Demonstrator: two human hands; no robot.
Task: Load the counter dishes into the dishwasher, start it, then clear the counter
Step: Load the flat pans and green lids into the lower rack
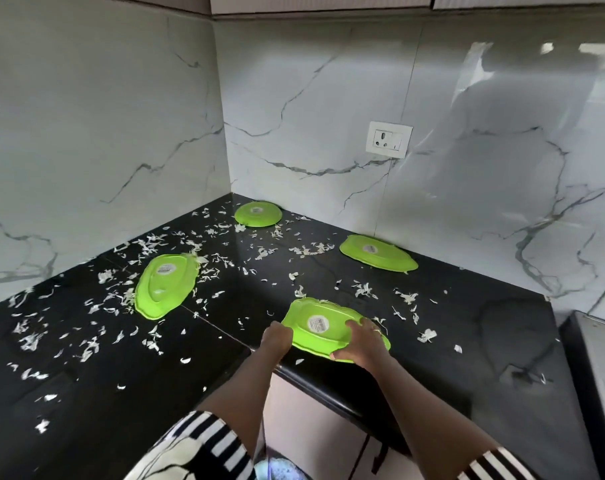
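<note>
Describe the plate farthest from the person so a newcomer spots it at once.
Look where the two marble walls meet above the black counter. The plate lies upside down in that corner. It is small and round; the other three green plates are larger and longer.

1. My left forearm (pixel 245 386): bare, reaching forward out of a black-and-white striped left sleeve (pixel 207 441).
2. My left hand (pixel 277 341): knuckles up, fingers curled at the left rim of the green plate (pixel 315 323).
3. My right forearm (pixel 415 403): bare, stretched forward; striped right sleeve (pixel 495 462) at the elbow.
4. My right hand (pixel 361 344): fingers laid over the plate's right side, thumb hooked at its near rim.
</note>
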